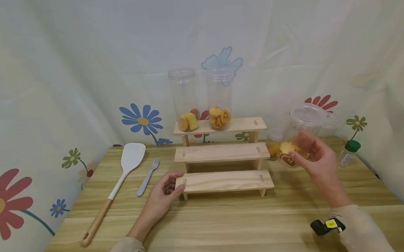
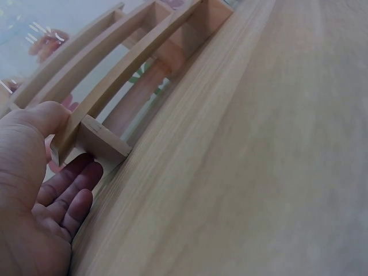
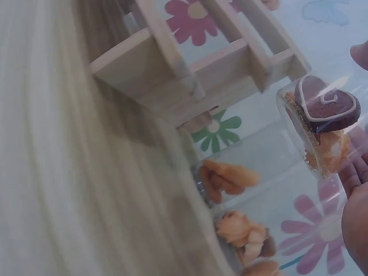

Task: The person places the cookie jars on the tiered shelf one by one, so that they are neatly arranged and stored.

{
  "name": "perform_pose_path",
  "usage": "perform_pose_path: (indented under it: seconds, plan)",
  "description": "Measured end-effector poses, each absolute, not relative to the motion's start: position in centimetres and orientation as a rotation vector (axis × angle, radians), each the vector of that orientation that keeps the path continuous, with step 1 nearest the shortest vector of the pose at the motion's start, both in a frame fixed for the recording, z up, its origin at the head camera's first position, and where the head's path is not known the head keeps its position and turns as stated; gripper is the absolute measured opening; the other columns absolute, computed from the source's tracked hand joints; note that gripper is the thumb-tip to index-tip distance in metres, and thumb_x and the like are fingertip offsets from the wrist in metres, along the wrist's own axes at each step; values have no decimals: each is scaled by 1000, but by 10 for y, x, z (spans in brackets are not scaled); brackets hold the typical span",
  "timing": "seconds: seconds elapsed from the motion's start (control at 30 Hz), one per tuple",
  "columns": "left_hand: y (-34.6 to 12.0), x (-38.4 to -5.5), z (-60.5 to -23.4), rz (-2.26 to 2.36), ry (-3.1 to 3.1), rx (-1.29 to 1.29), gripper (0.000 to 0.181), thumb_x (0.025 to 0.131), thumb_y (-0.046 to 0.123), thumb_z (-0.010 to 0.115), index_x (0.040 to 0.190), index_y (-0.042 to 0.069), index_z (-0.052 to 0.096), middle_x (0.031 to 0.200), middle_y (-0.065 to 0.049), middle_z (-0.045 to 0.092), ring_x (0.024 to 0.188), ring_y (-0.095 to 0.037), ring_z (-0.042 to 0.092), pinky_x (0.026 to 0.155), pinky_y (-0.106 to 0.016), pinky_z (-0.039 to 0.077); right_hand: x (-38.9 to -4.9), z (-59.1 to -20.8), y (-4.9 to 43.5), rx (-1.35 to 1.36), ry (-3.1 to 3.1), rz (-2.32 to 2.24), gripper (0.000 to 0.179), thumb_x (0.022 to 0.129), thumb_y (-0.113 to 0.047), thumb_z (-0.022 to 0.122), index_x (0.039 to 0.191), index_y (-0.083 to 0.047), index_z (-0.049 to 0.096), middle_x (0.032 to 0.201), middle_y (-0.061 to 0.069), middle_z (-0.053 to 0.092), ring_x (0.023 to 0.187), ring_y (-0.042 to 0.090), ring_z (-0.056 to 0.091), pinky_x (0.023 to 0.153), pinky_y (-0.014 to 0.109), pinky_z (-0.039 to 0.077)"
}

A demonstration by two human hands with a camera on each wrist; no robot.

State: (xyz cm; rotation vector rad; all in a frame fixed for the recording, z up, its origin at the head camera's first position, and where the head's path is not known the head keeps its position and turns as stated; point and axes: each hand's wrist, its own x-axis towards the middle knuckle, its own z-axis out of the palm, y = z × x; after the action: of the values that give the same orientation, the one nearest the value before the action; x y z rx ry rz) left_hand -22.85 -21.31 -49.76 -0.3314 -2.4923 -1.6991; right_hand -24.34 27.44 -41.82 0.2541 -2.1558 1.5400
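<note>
My left hand (image 1: 161, 194) grips the left end of the bottom step of a three-step wooden shelf (image 1: 224, 181). In the left wrist view its thumb lies against the plank, and the other fingers (image 2: 80, 210) are loosely bent below. My right hand (image 1: 319, 162) holds a clear lidded jar (image 1: 306, 118) to the right of the shelf. A heart-shaped brown cookie (image 3: 328, 106) and paler cookies lie at the jar's bottom. The right wrist view shows this jar raised off the table. Two tall clear jars with cookies, a left one (image 1: 183, 93) and a right one (image 1: 219, 90), stand on the top step.
Behind the held jar stand more clear jars, one (image 1: 273, 138) with cookies. A green-capped spice bottle (image 1: 348, 153) is at the far right. On the left lie a white spatula with a wooden handle (image 1: 118, 184) and a grey fork (image 1: 148, 178). Flowered cloth hangs around the table.
</note>
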Motion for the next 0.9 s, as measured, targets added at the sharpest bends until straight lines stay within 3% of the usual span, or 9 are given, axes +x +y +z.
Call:
perform_pose_path:
  seconds: [0.3, 0.63, 0.9]
  plan:
    - [-212, -229, -498, -1702, -2488, -321, 39, 106, 26, 81, 143, 19, 71, 112, -6, 76, 98, -20, 68, 84, -27, 55, -257, -386, 268, 302, -2144, 1470, 59, 99, -7, 85, 154, -8, 62, 134, -11, 69, 123, 8, 63, 107, 10, 46]
    - [-212, -229, -497, -1712, -2486, -315, 39, 106, 25, 81, 143, 18, 71, 110, -7, 75, 96, -20, 68, 83, -27, 54, -276, -352, 253, 349, -2186, 1454, 64, 102, -18, 85, 160, -18, 58, 149, 0, 67, 129, 6, 63, 109, 12, 46]
    - [-212, -229, -498, -1732, -2479, -312, 39, 105, 24, 82, 142, 17, 71, 109, -8, 76, 96, -19, 69, 82, -26, 54, -296, -332, 235, 407, -2186, 1531, 66, 101, -22, 86, 160, -14, 58, 151, 9, 67, 134, 17, 63, 113, 19, 49]
